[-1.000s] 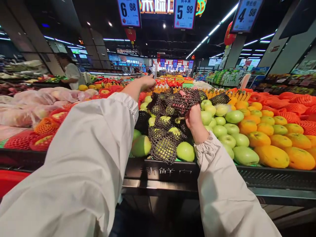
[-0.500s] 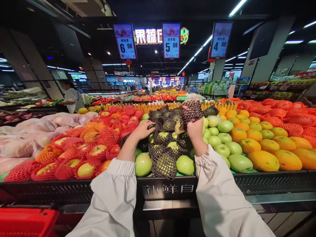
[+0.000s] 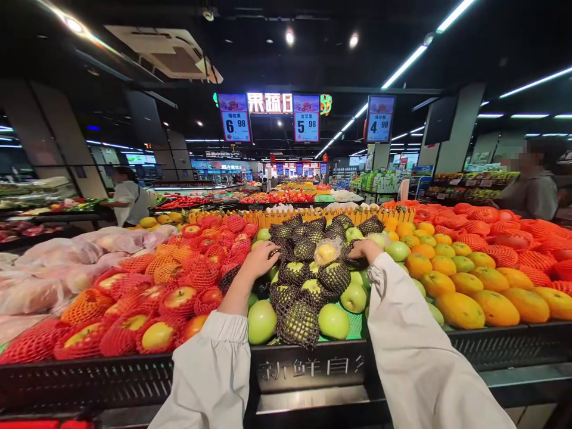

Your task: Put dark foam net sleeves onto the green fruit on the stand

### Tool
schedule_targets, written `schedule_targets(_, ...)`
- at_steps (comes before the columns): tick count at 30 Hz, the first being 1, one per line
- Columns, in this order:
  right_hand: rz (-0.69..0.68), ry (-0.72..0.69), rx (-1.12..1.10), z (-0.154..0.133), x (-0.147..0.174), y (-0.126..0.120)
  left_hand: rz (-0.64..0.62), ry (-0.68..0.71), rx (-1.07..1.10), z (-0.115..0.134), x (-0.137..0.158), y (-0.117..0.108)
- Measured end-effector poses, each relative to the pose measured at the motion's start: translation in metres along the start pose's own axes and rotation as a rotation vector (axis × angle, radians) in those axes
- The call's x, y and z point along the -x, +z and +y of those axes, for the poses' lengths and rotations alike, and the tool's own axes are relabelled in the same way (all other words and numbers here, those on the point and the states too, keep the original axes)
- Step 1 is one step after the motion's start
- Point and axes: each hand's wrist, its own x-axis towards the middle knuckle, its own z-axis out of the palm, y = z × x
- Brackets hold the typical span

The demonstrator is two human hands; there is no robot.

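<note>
My left hand (image 3: 263, 260) rests with lightly bent, spread fingers on the left edge of a pile of green apples in dark mesh sleeves (image 3: 295, 271). Across the pile, my right hand (image 3: 367, 249) curls its fingers round a dark mesh sleeve (image 3: 351, 255); how much apple is inside is hidden. Just left of it sits a pale yellow fruit in clear wrap (image 3: 326, 252), with a sleeved apple (image 3: 335, 277) below. Bare green apples (image 3: 333, 322) lie at the front, one more bare apple (image 3: 354, 297) below my right hand.
Red-netted apples (image 3: 174, 301) fill the left, beside bagged fruit (image 3: 67, 250). Oranges (image 3: 460, 307) and red-netted fruit (image 3: 496, 226) lie right. A black bin edge (image 3: 313, 366) runs along the front. One person (image 3: 129, 196) stands far left, another (image 3: 531, 187) at right.
My right hand has come down from holding a dark-sleeved apple above the pile to the pile's right side. My left hand stays at the left edge. The view has tilted up.
</note>
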Motion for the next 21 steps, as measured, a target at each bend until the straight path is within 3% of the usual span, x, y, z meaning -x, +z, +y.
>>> schedule_targets(3,-0.064,0.029,0.047,-0.005,-0.001,0.000,0.037,0.010,0.040,-0.001,-0.001,0.003)
schedule_targets(5,-0.026,0.037,0.061,-0.003,0.011,-0.008,0.079,0.024,0.066,0.001,-0.003,0.005)
schedule_targets(9,0.205,0.004,0.073,-0.016,0.058,-0.035,0.170,0.022,0.242,0.009,-0.007,0.005)
schedule_targets(12,0.392,-0.114,0.053,-0.056,0.085,-0.045,0.152,0.002,0.537,0.017,-0.008,0.008)
schedule_targets(14,0.510,-0.275,-0.004,-0.091,0.088,-0.035,0.107,-0.016,0.825,0.021,-0.005,0.012)
schedule_targets(17,0.639,-0.549,-0.126,-0.134,0.077,0.000,0.128,-0.042,1.209,0.023,0.000,0.018)
schedule_targets(19,0.652,-0.644,-0.148,-0.149,0.065,0.026,0.201,-0.026,1.258,0.023,0.002,0.021)
schedule_targets(21,0.660,-0.695,-0.159,-0.152,0.054,0.045,0.202,-0.012,1.167,0.025,0.003,0.022)
